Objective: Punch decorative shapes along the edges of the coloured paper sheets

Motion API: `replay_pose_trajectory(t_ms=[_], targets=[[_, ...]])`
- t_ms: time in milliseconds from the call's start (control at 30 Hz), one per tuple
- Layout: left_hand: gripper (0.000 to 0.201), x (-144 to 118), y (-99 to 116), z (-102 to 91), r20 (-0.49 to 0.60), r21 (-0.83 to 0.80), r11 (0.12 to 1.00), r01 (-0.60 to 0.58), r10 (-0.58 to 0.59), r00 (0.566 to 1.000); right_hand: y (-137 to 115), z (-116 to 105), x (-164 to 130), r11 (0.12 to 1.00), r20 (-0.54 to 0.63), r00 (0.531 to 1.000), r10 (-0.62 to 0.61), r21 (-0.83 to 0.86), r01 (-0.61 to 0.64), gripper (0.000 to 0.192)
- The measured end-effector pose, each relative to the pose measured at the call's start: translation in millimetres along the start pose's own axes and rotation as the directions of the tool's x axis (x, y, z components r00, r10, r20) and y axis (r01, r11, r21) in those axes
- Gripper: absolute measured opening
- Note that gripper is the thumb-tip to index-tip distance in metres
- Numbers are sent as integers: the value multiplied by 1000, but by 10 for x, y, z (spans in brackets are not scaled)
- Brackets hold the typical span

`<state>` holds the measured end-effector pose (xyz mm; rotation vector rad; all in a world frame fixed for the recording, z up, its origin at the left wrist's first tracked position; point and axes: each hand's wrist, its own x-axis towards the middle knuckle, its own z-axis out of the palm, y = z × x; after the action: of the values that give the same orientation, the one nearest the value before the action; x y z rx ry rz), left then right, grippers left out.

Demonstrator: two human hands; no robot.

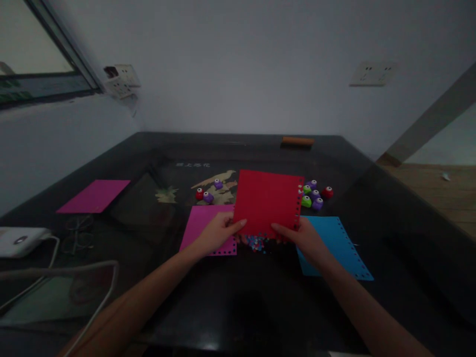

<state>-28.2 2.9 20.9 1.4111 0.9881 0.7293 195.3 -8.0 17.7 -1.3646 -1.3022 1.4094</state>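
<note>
A red sheet of paper is held up over the dark table, with punched holes along its right and lower edges. My left hand grips its lower left corner, thumb on the front. At the lower right, my right hand pinches the same sheet, its other fingers mostly hidden behind. Beneath the sheet lies a small heap of coloured paper dots. A pink sheet with holes along its edges lies under my left hand. Beside my right hand rests a blue sheet, also punched along its edge.
Several small purple, green and red one-eyed pieces sit right of the red sheet; 3 more are left of it. A magenta sheet, a white device and its cable lie left. A brown stick lies at the back.
</note>
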Motion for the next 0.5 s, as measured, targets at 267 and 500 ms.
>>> replay_pose_trajectory(t_ms=[267,500], targets=[[19,-48,-71,-94,-12,6,1000,23,-23,1000,120,4,44,998,-31,999,11,-62,-13,27],[19,-46,-71,-88,-27,55,998,-1,2,1000,147,15,57,994,-29,999,42,-103,-45,22]])
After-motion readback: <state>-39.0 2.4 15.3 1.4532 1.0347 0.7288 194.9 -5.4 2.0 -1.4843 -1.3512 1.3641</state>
